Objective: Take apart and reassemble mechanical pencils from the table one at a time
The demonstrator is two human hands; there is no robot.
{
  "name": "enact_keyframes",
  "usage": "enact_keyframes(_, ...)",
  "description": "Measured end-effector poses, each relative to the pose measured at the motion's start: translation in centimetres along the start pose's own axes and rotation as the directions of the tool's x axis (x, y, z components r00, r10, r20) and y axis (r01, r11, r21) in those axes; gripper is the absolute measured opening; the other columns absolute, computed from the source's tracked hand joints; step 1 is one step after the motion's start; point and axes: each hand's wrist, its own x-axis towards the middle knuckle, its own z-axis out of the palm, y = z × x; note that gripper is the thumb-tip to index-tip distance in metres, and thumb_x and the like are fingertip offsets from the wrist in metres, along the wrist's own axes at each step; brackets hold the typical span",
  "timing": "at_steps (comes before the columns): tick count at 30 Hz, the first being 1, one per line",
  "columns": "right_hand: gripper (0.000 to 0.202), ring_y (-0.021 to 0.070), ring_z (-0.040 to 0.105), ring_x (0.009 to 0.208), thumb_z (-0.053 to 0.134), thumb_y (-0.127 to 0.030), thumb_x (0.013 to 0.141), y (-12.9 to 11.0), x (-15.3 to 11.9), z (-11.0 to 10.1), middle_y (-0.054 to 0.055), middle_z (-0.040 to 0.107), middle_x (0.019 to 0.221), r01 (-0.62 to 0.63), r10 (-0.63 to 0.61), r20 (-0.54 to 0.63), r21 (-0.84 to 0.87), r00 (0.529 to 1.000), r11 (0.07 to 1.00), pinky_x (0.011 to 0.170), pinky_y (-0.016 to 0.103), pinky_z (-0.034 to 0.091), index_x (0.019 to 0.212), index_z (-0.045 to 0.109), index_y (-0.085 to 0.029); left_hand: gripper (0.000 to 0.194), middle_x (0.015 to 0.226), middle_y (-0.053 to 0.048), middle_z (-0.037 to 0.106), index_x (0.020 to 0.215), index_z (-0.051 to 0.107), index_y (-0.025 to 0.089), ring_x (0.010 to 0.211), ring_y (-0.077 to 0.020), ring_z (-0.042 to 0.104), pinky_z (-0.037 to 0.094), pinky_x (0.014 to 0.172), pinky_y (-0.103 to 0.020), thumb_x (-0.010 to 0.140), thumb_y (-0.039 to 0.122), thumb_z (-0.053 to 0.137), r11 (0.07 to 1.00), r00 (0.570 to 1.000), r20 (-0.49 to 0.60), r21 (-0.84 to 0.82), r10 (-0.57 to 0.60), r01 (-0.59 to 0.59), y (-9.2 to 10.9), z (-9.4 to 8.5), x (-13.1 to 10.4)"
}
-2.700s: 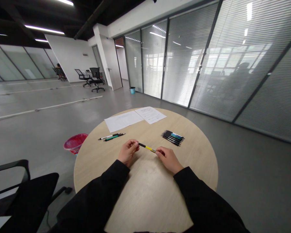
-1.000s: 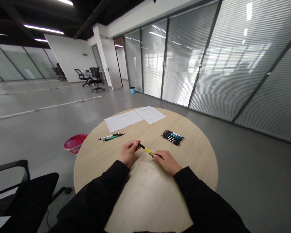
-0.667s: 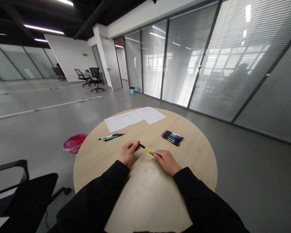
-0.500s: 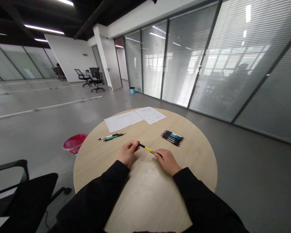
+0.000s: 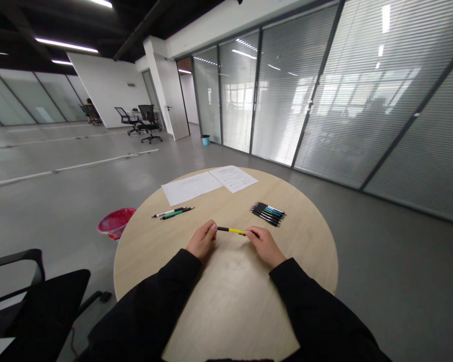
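Near illegibly printed paper [image 5: 234, 179], left fingers [image 5: 212, 229] and right fingers [image 5: 252, 233] grip a yellow-black pen [image 5: 232, 231].

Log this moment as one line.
left hand: holds yellow pen, black end | right hand: holds its other end | table: two paper sheets, pen row, pen pair

The slim black-and-yellow pen [image 5: 230, 230] was held nearly crosswise. Its black section [image 5: 223, 229] lay toward the left hand [image 5: 203, 240], its yellow section [image 5: 235, 231] toward the right hand [image 5: 265, 245].
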Motion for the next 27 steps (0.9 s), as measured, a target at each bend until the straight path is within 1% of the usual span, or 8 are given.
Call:
enact_keyframes(3, 0.033, 0.0172, 0.055, 0.070, 0.050, -0.042, 0.095, 0.02, -0.03, -0.03, 0.002, 0.062, 0.073, 0.010, -0.010, -0.005, -0.017, 1.000, 1.000, 0.066, 0.027, 0.040, 0.080, 0.067, -0.017, 0.045, 0.058, 0.001, 0.051, 0.064, 0.050, 0.022, 0.056, -0.0151, 0.044, 0.034, 0.059, -0.028, 0.093, 0.056, 0.047, 1.000, 0.999, 0.039, -0.009, -0.010, 0.011, -0.16, 0.00, 0.02)
enact_keyframes(5, 0.033, 0.0179, 0.056, 0.072, 0.050, -0.042, 0.095, -0.02, -0.07, -0.06, 0.003, 0.064, 0.075, 0.013, -0.013, -0.011, -0.032, 1.000, 0.999, 0.068, 0.028, 0.041, 0.082, 0.068, -0.017, 0.047, 0.055, 0.001, 0.050, 0.061, 0.050, 0.022, 0.054, -0.0153, 0.043, 0.034, 0.058, -0.028, 0.091, 0.059, 0.049, 0.999, 0.998, 0.044, -0.029, -0.033, 0.034, -0.16, 0.08, 0.03)
enact_keyframes(10, 0.032, 0.0183, 0.057, 0.072, 0.050, -0.040, 0.095, -0.36, -0.15, -0.09, 0.004, 0.066, 0.076, 0.019, -0.020, -0.014, -0.051, 1.000, 0.999, 0.067, 0.028, 0.042, 0.085, 0.069, -0.017, 0.051, 0.051, 0.002, 0.048, 0.058, 0.049, 0.022, 0.050, -0.0146, 0.042, 0.033, 0.054, -0.028, 0.087, 0.064, 0.051, 0.992, 0.996, 0.028, -0.087, -0.089, 0.092, 0.06, 0.32, -0.03)
enact_keyframes(17, 0.029, 0.0180, 0.057, 0.072, 0.052, -0.038, 0.094, -0.72, -0.20, -0.16, 0.004, 0.066, 0.078, 0.016, -0.017, -0.020, -0.038, 1.000, 0.999, 0.068, 0.028, 0.041, 0.083, 0.069, -0.018, 0.058, 0.044, 0.002, 0.043, 0.050, 0.042, 0.022, 0.043, -0.0124, 0.038, 0.031, 0.049, -0.028, 0.088, 0.065, 0.046, 0.983, 0.986, -0.008, -0.075, -0.169, 0.168, -0.28, 0.46, -0.03)
enact_keyframes(19, 0.030, 0.0178, 0.056, 0.071, 0.052, -0.039, 0.094, -0.60, -0.17, -0.23, 0.004, 0.065, 0.077, 0.011, -0.012, -0.021, -0.038, 1.000, 0.999, 0.066, 0.028, 0.040, 0.083, 0.069, -0.017, 0.056, 0.045, 0.002, 0.043, 0.053, 0.044, 0.022, 0.043, -0.0118, 0.039, 0.031, 0.047, -0.027, 0.088, 0.065, 0.047, 0.977, 0.984, -0.003, -0.121, -0.176, 0.174, -0.38, 0.53, -0.02)
enact_keyframes(23, 0.031, 0.0173, 0.055, 0.069, 0.052, -0.041, 0.093, -0.18, -0.04, -0.30, 0.003, 0.064, 0.074, 0.002, -0.003, -0.035, -0.028, 0.999, 1.000, 0.064, 0.027, 0.040, 0.085, 0.070, -0.017, 0.040, 0.057, 0.005, 0.049, 0.073, 0.052, 0.021, 0.046, -0.0106, 0.042, 0.031, 0.044, -0.022, 0.083, 0.058, 0.061, 0.951, 0.985, -0.007, -0.263, -0.173, 0.165, -0.01, 0.61, -0.01)
enact_keyframes(25, 0.030, 0.0173, 0.055, 0.069, 0.053, -0.041, 0.093, -0.04, 0.01, -0.30, 0.003, 0.064, 0.075, -0.001, 0.000, -0.043, -0.023, 0.999, 1.000, 0.064, 0.027, 0.040, 0.086, 0.070, -0.017, 0.037, 0.062, 0.005, 0.051, 0.078, 0.052, 0.021, 0.049, -0.0099, 0.044, 0.033, 0.044, -0.021, 0.080, 0.055, 0.065, 0.946, 0.987, 0.000, -0.286, -0.162, 0.155, 0.32, 0.58, 0.01)
enact_keyframes(27, 0.029, 0.0174, 0.055, 0.070, 0.053, -0.039, 0.092, 0.02, 0.03, -0.29, 0.003, 0.065, 0.076, -0.001, 0.000, -0.042, -0.018, 0.999, 1.000, 0.064, 0.027, 0.040, 0.087, 0.070, -0.017, 0.037, 0.063, 0.004, 0.053, 0.077, 0.052, 0.020, 0.050, -0.0096, 0.045, 0.034, 0.045, -0.021, 0.081, 0.054, 0.065, 0.951, 0.988, 0.011, -0.269, -0.154, 0.151, 0.57, 0.51, 0.03)
